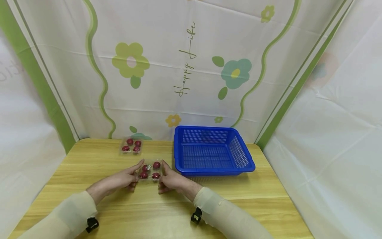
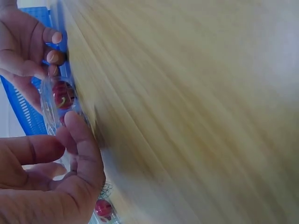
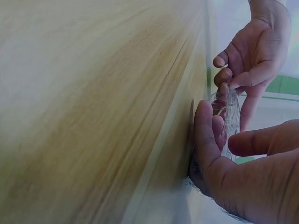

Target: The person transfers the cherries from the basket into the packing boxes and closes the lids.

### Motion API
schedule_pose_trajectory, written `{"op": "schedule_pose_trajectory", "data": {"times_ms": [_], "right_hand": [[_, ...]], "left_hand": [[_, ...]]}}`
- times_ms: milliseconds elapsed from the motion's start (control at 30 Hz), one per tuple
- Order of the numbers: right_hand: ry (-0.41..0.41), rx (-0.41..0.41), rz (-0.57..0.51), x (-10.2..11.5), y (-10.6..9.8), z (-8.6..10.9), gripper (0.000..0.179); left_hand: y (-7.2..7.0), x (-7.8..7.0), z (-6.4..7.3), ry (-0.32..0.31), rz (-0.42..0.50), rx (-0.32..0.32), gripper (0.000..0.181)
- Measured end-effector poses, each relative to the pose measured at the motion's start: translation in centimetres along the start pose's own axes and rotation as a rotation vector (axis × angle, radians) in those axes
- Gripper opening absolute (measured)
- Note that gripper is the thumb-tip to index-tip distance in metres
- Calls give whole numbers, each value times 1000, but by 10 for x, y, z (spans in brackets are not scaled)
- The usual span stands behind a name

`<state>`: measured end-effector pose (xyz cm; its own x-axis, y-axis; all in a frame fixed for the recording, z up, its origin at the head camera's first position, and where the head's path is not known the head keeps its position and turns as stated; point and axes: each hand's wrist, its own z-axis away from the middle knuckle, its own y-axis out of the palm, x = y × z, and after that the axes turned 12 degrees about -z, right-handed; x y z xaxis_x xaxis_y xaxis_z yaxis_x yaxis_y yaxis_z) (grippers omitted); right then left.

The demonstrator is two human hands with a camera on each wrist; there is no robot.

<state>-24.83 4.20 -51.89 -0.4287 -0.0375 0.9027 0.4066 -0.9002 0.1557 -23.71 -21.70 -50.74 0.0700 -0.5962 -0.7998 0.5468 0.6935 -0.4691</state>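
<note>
Between both hands is a clear plastic fruit box (image 1: 150,170) with several round dark-red fruits inside and a small label on its lid. My left hand (image 1: 122,178) grips its left side, and my right hand (image 1: 172,179) holds the right side, thumbs toward the top edge. In the left wrist view, the box (image 2: 62,95) looks raised slightly off the wood, and one fruit shows a pale stem. From the right wrist, the box (image 3: 231,119) appears edge-on, its far part partly covered by fingers.
Just right of the hands stands a blue plastic basket (image 1: 215,173) with slotted walls. A second clear box of red fruits (image 1: 131,146) lies at the back left of the wooden table (image 1: 155,215). A printed white curtain (image 1: 161,109) hangs behind the table.
</note>
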Motion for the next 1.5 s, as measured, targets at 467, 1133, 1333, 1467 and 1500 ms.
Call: {"op": "schedule_pose_trajectory", "data": {"times_ms": [467,1133,1333,1467,1500], "right_hand": [[-17,-41,-13,-2,2,-1,85],[-13,-55,2,0,5,1,92],[-2,-50,29,0,3,1,92],[3,-43,38,0,3,2,94],[5,-42,37,1,3,3,94]], "left_hand": [[2,0,-3,-5,6,-24,93],[-2,4,-2,-15,125,-3,105],[-2,4,2,-1,73,9,103],[0,0,4,-17,59,22,103],[0,0,4,-21,64,21,103]]}}
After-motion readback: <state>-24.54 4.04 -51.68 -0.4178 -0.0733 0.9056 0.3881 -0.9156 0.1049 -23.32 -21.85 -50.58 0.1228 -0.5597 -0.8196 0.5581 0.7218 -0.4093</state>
